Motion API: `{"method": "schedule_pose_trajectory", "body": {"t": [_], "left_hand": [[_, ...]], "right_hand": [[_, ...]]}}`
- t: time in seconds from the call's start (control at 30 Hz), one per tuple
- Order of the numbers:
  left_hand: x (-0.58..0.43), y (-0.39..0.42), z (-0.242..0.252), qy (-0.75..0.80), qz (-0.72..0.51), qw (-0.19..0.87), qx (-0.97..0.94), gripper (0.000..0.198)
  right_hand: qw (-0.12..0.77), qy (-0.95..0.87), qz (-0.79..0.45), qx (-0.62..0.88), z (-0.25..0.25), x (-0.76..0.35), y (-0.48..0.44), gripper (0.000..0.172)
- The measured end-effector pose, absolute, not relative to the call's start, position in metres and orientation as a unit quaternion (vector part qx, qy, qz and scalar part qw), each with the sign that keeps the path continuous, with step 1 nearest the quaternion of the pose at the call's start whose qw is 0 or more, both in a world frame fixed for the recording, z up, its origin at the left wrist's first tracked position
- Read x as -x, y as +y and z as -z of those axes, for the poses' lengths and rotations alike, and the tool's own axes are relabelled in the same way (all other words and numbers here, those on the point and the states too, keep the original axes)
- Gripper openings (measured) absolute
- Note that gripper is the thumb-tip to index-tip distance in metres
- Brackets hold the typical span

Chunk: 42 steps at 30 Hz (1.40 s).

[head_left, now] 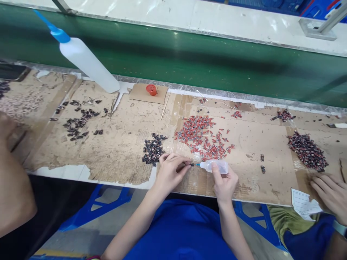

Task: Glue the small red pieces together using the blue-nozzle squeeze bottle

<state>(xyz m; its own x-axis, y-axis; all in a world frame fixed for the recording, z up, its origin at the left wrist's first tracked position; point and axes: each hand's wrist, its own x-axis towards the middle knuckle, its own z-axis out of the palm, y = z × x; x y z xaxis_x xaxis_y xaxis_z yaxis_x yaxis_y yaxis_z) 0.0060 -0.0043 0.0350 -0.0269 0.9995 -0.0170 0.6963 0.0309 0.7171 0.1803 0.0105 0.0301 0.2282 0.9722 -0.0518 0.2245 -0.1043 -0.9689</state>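
Observation:
My left hand (171, 169) pinches a small black part (192, 164) between thumb and fingertips, just above the cardboard. In my right hand (225, 182) is a small clear squeeze bottle (217, 166), lying sideways, its blue needle tip pointing left at the black part. Whether the tip touches the part I cannot tell. A pile of small black parts (153, 148) lies beside my left hand. Beyond the bottle spreads a heap of small red parts (196, 130) with metal-looking ends.
Cardboard (119, 144) covers the bench. A large white bottle (86, 63) with a blue nozzle leans at back left, near a red cup (151, 89). More dark parts (307, 151) lie right, by a co-worker's hand (329, 193). Another person's arm (13, 184) is at left.

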Motion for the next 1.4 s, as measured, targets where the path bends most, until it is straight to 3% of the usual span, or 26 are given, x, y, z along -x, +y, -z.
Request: {"method": "schedule_pose_trajectory", "body": {"t": [0.43,0.67,0.83,1.0,1.13,1.27,1.4], "left_hand": [[-0.010,-0.007,-0.034,0.673,-0.279,0.251,-0.638,0.010],[-0.012,-0.008,-0.030,0.672,-0.276,0.217,-0.652,0.011],[-0.013,-0.008,-0.038,0.665,-0.249,0.206,-0.673,0.012],[-0.028,0.003,-0.043,0.662,-0.253,0.163,-0.687,0.007],[-0.046,0.016,-0.039,0.640,-0.252,0.160,-0.708,0.004],[-0.054,0.021,-0.036,0.648,-0.222,0.154,-0.712,0.008],[-0.054,0.020,-0.036,0.635,-0.217,0.159,-0.724,0.016]], "right_hand": [[0.461,-0.482,-0.414,0.619,-0.033,-0.180,0.011,0.028],[0.528,-0.406,-0.408,0.625,-0.023,-0.187,0.009,0.029],[0.609,-0.326,-0.302,0.657,-0.023,-0.223,0.005,0.036],[0.532,-0.390,-0.160,0.734,-0.024,-0.247,-0.002,0.043],[0.432,-0.497,-0.091,0.747,-0.021,-0.245,-0.005,0.036],[0.442,-0.607,0.057,0.658,-0.030,-0.236,-0.006,0.024],[0.482,-0.657,0.014,0.580,-0.041,-0.218,-0.009,0.014]]}}
